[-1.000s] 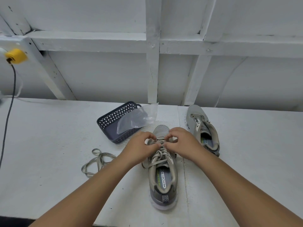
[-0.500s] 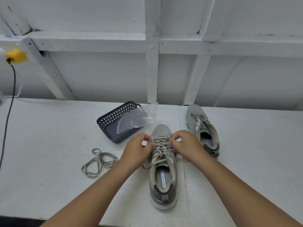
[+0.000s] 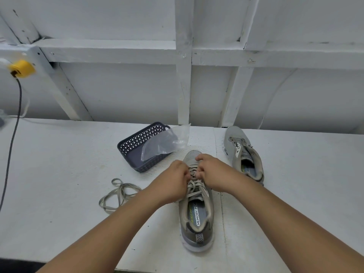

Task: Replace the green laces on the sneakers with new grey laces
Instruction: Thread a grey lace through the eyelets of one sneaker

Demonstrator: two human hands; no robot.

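Note:
A grey sneaker (image 3: pixel 197 219) lies in front of me, heel toward me, with a pale lace (image 3: pixel 194 185) threaded across its upper. My left hand (image 3: pixel 174 180) and my right hand (image 3: pixel 213 172) meet over the front eyelets, fingers curled and pinching the lace. Their fingertips hide the lowest crossings. A second grey sneaker (image 3: pixel 243 152) without a lace lies behind and to the right. A loose olive-green lace (image 3: pixel 118 194) is heaped on the table left of my left forearm.
A dark perforated basket (image 3: pixel 137 148) sits behind the near sneaker with a clear plastic bag (image 3: pixel 165 142) draped over its right rim. A black cable (image 3: pixel 11 138) hangs from a yellow plug (image 3: pixel 21 68) at far left. White wall framing rises behind the white table (image 3: pixel 59 174).
Both hands have closed in again over the front of the lacing, after pulling slightly apart half a second ago. The sneaker has not shifted.

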